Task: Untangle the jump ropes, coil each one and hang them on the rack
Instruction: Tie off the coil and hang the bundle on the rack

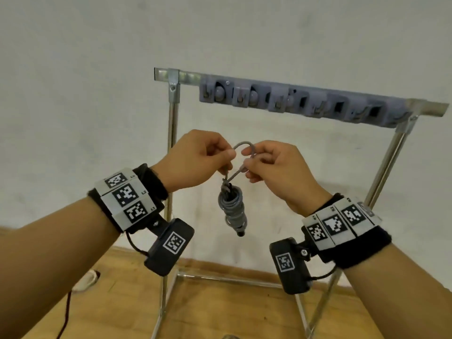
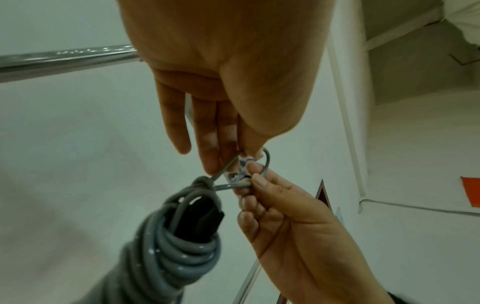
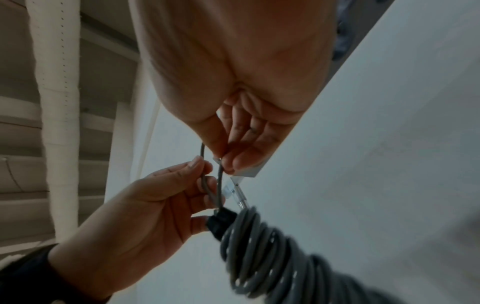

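Head view: both hands, left (image 1: 195, 160) and right (image 1: 274, 167), pinch loop (image 1: 243, 152) of coiled grey rope (image 1: 231, 204) hanging at 6 o'clock below rack (image 1: 293, 101); coiling done, hanging left.

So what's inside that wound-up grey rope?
Black handles poke out of the top of the grey rope coil, and one tip sticks out below in the head view. How many handles there are, the wraps hide. Both hands pinch its loop.

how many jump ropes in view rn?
1. A grey coiled jump rope hangs in the air before the rack, its top loop pinched by left hand and right hand. Others may be out of frame.
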`<state>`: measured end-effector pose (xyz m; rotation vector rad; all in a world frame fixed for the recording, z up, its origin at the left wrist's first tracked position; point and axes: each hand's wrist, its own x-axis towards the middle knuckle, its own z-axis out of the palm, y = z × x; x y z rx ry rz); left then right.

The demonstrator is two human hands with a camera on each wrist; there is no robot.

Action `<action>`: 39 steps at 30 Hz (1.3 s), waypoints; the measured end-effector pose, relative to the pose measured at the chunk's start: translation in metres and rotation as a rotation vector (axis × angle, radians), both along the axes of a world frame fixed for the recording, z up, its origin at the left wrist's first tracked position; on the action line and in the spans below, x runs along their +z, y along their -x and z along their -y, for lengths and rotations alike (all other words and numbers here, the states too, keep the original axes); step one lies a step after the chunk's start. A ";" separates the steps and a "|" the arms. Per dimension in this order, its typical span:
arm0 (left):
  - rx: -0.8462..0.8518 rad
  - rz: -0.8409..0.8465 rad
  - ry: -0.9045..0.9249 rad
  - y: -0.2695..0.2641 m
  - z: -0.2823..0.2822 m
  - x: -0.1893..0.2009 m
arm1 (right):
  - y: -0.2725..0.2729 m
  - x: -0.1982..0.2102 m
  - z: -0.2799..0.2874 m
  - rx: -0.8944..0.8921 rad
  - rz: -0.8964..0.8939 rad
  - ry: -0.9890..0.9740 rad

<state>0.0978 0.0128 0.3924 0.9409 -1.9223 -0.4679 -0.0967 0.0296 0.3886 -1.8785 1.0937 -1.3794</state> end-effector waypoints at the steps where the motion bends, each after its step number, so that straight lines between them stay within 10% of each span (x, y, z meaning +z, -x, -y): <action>1: 0.020 -0.037 0.018 -0.003 0.005 0.012 | -0.005 0.013 0.005 -0.008 0.039 0.033; 15: 0.323 -0.287 0.200 -0.039 0.066 0.104 | -0.080 0.100 0.084 -0.156 0.149 0.221; 32: 0.399 -0.163 0.151 -0.042 0.072 0.042 | -0.080 0.044 0.088 -0.227 -0.055 0.140; 39: 0.228 0.125 -0.074 -0.018 0.010 -0.055 | -0.037 -0.024 0.015 -0.125 -0.066 -0.109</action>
